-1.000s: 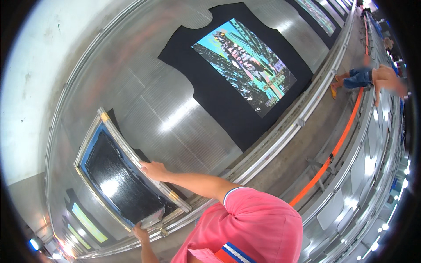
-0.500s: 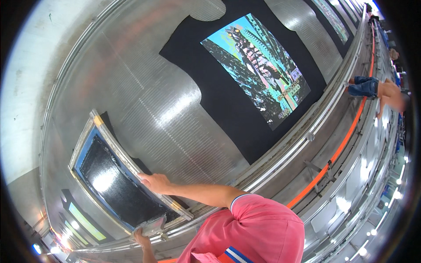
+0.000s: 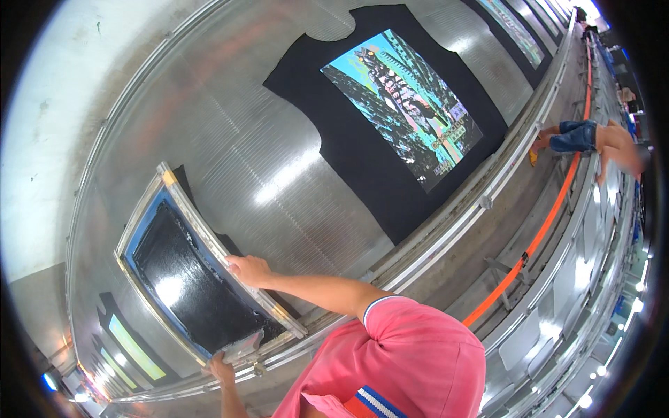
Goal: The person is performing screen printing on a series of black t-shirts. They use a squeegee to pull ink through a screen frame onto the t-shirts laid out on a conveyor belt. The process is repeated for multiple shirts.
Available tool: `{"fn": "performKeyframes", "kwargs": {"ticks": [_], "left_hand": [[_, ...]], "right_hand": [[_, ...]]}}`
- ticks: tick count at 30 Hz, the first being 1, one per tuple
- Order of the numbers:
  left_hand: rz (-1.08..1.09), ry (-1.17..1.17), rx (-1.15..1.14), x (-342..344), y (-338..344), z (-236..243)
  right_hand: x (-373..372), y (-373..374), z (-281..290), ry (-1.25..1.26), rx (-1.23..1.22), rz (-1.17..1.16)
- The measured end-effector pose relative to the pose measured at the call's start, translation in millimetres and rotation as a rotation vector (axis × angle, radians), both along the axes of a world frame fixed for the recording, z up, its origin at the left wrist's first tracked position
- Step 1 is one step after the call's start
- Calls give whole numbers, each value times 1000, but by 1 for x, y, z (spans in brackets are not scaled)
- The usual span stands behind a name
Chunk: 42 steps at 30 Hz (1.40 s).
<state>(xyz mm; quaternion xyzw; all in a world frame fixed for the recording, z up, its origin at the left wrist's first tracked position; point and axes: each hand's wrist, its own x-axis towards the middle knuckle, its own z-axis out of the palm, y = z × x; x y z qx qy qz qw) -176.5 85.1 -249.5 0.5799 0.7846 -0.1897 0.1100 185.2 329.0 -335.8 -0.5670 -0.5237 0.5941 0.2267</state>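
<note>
A screen-printing frame with a pale, worn rim, blue margins and a glossy black inked middle lies at the left, over dark fabric that peeks out along its right side. My right hand is closed over the frame's right rail, fingers wrapped on its edge. My left hand is closed at the near end of the frame, by its lower corner; its fingertips are partly hidden. Beside that hand a greyish translucent strip lies along the near end of the screen.
A black shirt panel with a colourful print lies flat on the long metal table. Other printed dark panels lie farther along. A metal rail edges the table, with an orange pipe beyond. Another person stands at the right.
My view has shifted slightly, so the table and shirt appear a little moved. Both hands keep their places on the frame. The other person's legs have changed position.
</note>
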Motion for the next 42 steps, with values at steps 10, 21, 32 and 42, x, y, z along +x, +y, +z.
{"fn": "performKeyframes", "kwargs": {"ticks": [10,21,32,42], "left_hand": [[-121,-129,-35,-3,38,-7],[-284,-387,-12,48,105,-13],[-353,-394,21,60,131,-64],[-323,-253,64,34,83,-15]], "right_hand": [[-10,19,-10,-71,23,-166],[4,54,-21,-199,45,-459],[16,70,-75,-302,137,-561],[-39,42,-14,-203,131,-445]]}}
